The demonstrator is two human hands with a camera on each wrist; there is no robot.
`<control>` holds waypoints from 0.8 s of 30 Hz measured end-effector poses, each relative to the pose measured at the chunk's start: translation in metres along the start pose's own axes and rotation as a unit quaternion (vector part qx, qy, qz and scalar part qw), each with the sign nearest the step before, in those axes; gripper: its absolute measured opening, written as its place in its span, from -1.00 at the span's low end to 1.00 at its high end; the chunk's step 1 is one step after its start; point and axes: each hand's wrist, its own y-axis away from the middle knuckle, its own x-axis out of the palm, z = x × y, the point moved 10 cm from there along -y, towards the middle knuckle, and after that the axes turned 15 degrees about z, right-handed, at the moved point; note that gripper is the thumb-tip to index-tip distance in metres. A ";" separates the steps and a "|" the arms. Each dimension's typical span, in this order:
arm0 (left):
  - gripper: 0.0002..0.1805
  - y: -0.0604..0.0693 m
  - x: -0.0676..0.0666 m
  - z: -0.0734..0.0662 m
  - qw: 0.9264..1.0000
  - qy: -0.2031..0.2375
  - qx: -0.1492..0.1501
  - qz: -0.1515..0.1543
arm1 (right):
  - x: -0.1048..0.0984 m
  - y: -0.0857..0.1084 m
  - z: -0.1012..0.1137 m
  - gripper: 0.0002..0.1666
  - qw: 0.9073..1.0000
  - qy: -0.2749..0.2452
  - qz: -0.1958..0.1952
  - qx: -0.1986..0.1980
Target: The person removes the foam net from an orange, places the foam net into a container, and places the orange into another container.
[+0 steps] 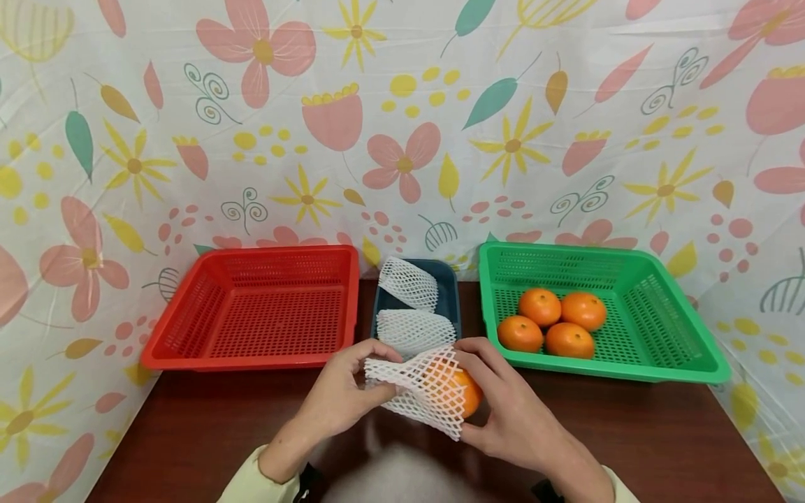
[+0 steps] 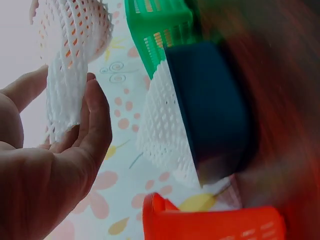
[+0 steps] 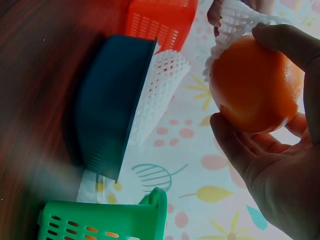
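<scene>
In the head view my left hand [image 1: 339,391] pinches the free end of a white foam net sleeve [image 1: 415,391], thumb on the near side. Inside the sleeve's other end sits an orange [image 1: 467,395], partly covered by the mesh. My right hand [image 1: 512,409] holds that orange between thumb and fingers. The right wrist view shows the orange [image 3: 255,85] bare on the palm side, the net's edge lying across its far side. In the left wrist view the net's narrow end [image 2: 66,100] lies between thumb and fingers. Both hands are raised above the brown table.
A red basket [image 1: 251,362] stands at the left with nothing in it. Behind the hands, a dark blue tray [image 1: 448,286] holds more foam nets [image 1: 409,283]. At the right, a green basket [image 1: 654,307] contains several oranges [image 1: 539,307]. A flowered cloth [image 1: 402,91] hangs behind.
</scene>
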 end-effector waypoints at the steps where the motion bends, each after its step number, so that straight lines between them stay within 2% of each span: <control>1: -0.62 0.001 -0.001 0.000 1.000 -0.009 -0.004 -0.001 | -0.001 0.000 0.000 0.00 1.000 -0.001 -0.002 -0.002; 5: -0.62 0.002 -0.005 -0.006 0.996 -0.090 -0.010 -0.004 | -0.003 0.000 0.000 -0.01 1.000 -0.002 -0.010 -0.006; 8: -0.63 0.003 -0.007 -0.014 0.987 -0.163 -0.002 -0.011 | -0.003 0.001 -0.001 -0.01 1.000 0.000 -0.010 -0.005; 11: -0.68 0.002 -0.008 -0.021 0.978 -0.206 0.006 -0.011 | -0.003 0.002 -0.001 0.00 1.000 0.003 -0.009 0.000; 14: -0.71 0.001 -0.008 -0.024 0.975 -0.224 0.003 -0.003 | -0.003 0.002 -0.003 0.02 1.000 0.004 -0.007 0.005; 24: -0.71 -0.002 -0.019 -0.034 0.969 -0.247 -0.001 0.007 | -0.013 0.006 -0.009 0.05 1.000 0.023 -0.009 0.016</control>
